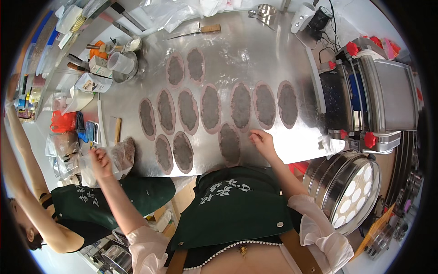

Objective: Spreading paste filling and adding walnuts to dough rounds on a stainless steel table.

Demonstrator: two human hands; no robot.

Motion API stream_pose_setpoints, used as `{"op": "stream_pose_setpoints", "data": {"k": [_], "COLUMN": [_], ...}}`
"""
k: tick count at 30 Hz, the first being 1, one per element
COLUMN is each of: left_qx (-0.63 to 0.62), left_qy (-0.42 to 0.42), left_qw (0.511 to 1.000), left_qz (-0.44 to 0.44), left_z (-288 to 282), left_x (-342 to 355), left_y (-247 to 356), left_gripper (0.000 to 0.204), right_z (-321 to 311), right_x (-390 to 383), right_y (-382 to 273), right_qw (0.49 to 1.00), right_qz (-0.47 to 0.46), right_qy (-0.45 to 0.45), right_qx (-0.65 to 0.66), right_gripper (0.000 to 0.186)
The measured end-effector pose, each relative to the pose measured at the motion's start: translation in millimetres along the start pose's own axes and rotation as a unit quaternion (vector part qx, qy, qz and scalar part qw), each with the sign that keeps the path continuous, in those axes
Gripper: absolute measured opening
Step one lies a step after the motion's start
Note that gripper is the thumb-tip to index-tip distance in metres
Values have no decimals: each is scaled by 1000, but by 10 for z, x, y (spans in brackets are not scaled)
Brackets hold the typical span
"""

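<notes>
Several long oval dough pieces lie flat on the steel table, pinkish at the rim with dark grey filling spread over the middle. My right hand (263,142) is above the table, thumb and fingertips drawn together, just right of the near-middle dough piece (229,145). Whatever its fingertips may pinch is too small to make out. At the table's left edge my left hand (101,163) has its fingers curled over a clear plastic bag (122,157) with brownish contents. What is inside those fingers is hidden.
A wooden-handled knife (211,28) lies at the back of the steel table (255,55). To the right stand a rolling machine (360,96) and a round steamer (342,187) with white discs. A co-worker (64,214) is at the left, beside cluttered shelves.
</notes>
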State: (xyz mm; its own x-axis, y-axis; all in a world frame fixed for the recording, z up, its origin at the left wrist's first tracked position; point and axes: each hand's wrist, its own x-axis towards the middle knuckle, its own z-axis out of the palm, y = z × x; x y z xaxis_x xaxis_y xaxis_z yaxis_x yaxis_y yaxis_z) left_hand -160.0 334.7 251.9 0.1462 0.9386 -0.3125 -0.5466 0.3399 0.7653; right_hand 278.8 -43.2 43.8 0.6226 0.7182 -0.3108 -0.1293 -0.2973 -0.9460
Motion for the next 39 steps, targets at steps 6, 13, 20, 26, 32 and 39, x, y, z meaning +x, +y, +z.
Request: {"op": "stream_pose_setpoints", "data": {"k": [6, 13, 20, 26, 32, 39], "left_qx": [-4, 12, 26, -9, -16, -17], "left_qy": [-44, 0, 26, 10, 6, 26], "left_qw": [983, 991, 999, 1000, 1000, 999], "left_qz": [-180, -131, -11, 17, 13, 19], "left_z": [1362, 2102, 2436, 2522, 2592, 2636], "left_x": [-407, -62, 652, 1287, 1581, 1764], "left_y": [-1837, -3054, -3348, -3650, -3821, -3886], "left_gripper": [23, 29, 33, 33, 33, 32], "right_z": [533, 1483, 1847, 1963, 1972, 1997], "right_x": [222, 932, 1901, 2639, 2998, 3181], "right_y": [-820, -1444, -1459, -1307, -1200, -1156], "right_qw": [958, 887, 823, 813, 806, 809], "right_qz": [58, 100, 192, 194, 190, 174], "right_qy": [-47, -49, -26, -15, -1, 36], "right_qx": [278, 449, 534, 548, 560, 560], "right_gripper": [27, 40, 39, 39, 35, 29]}}
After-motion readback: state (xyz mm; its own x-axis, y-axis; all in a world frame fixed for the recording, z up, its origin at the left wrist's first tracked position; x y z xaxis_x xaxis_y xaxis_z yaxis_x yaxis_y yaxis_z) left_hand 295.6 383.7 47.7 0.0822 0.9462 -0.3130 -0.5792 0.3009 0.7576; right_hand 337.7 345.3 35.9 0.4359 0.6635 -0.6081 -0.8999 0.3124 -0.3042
